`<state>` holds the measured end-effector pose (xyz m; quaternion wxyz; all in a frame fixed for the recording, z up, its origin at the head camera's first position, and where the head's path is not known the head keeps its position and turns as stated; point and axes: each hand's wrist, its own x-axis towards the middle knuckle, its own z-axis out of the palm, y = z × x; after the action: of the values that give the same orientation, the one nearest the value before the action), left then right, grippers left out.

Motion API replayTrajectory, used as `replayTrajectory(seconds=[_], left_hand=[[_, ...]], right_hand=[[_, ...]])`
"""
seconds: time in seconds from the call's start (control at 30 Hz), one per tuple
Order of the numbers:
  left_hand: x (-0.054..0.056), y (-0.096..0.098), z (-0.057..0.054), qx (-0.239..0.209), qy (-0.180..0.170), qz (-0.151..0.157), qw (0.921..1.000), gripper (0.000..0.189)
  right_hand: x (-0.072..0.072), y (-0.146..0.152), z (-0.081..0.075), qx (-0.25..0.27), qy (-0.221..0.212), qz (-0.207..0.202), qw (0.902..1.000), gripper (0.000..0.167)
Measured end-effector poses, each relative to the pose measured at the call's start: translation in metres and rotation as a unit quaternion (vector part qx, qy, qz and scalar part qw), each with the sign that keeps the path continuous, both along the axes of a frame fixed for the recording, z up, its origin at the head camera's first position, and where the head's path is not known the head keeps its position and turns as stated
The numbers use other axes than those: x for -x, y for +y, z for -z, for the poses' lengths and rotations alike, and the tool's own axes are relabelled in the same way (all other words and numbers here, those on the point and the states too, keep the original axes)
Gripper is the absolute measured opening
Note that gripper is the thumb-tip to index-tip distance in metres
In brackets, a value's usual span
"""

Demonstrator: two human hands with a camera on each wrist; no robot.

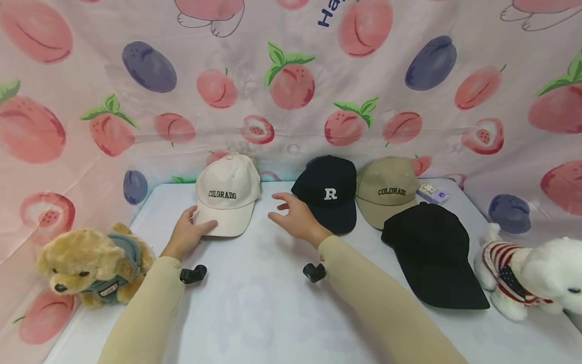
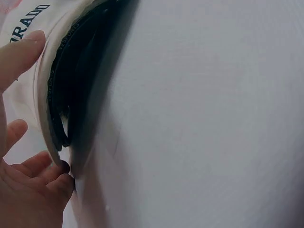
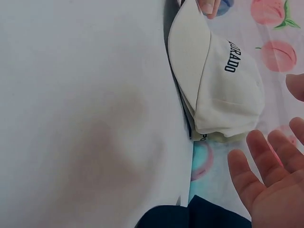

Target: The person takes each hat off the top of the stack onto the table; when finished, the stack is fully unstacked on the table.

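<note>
Head view: I have the cream COLORADO cap (image 1: 227,174) at the left hand (image 1: 187,233), on the white tabletop (image 1: 259,308). Crown upright and rounded, brim facing me, dark lettering across the front. The right wrist view gives me darker and olive edges just beneath it; I cannot tell what they belong to. Left wrist view: dark underside, with a taped band.

Left hand: holds the brim at its left edge, thumb across the top, other fingertips curled at the rim.

Right hand (image 1: 297,218): fingers spread wide and gently bent, holding nothing. Fingertips aim toward the cream cap, near its right side but apart from it. Both forearms reach forward in beige sleeves (image 1: 152,308), angled inward, a small black device (image 1: 194,274) at each wrist.

Just right of the right fingers: navy R cap (image 1: 334,174). Beyond it, khaki COLORADO cap (image 1: 386,174); nearer me and farther right of the fingers, black cap (image 1: 429,242), with a small purple pack (image 1: 434,193) behind it. Well left of the left fingers and closer to me: tan plush dog (image 1: 93,260). Far right: white plush dog (image 1: 543,268) in a striped shirt. Beyond all fingers, fruit-print curtain (image 1: 313,136).
</note>
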<state>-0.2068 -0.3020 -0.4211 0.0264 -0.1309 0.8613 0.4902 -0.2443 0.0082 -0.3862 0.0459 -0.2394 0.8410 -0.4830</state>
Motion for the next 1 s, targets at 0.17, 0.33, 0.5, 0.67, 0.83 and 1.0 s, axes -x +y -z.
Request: replayTrajectory(seconds=[0.17, 0.33, 0.5, 0.67, 0.83, 1.0], left_hand=[[0.003, 0.002, 0.003, 0.027, -0.008, 0.008, 0.9996, 0.104], [0.002, 0.006, 0.004, 0.054, -0.022, 0.016, 0.9982, 0.108], [0.0, 0.013, 0.004, 0.058, -0.028, 0.017, 0.9977, 0.111], [-0.004, 0.022, 0.005, 0.061, -0.024, 0.011, 0.9978, 0.11], [-0.007, 0.033, 0.008, 0.085, -0.015, 0.013, 0.9961, 0.108], [-0.008, 0.039, 0.01, 0.114, -0.013, 0.012, 0.9933, 0.105]], right_hand=[[0.001, -0.003, -0.001, 0.004, 0.0, -0.001, 1.0, 0.053], [0.001, -0.003, 0.001, 0.002, -0.004, 0.002, 1.0, 0.053], [0.002, -0.002, 0.002, 0.001, -0.005, 0.006, 1.0, 0.053], [0.004, -0.001, 0.005, -0.001, -0.003, 0.007, 1.0, 0.053], [0.005, 0.0, 0.006, -0.005, -0.002, 0.01, 0.9999, 0.053], [0.009, -0.001, 0.007, -0.01, -0.007, 0.016, 0.9998, 0.053]])
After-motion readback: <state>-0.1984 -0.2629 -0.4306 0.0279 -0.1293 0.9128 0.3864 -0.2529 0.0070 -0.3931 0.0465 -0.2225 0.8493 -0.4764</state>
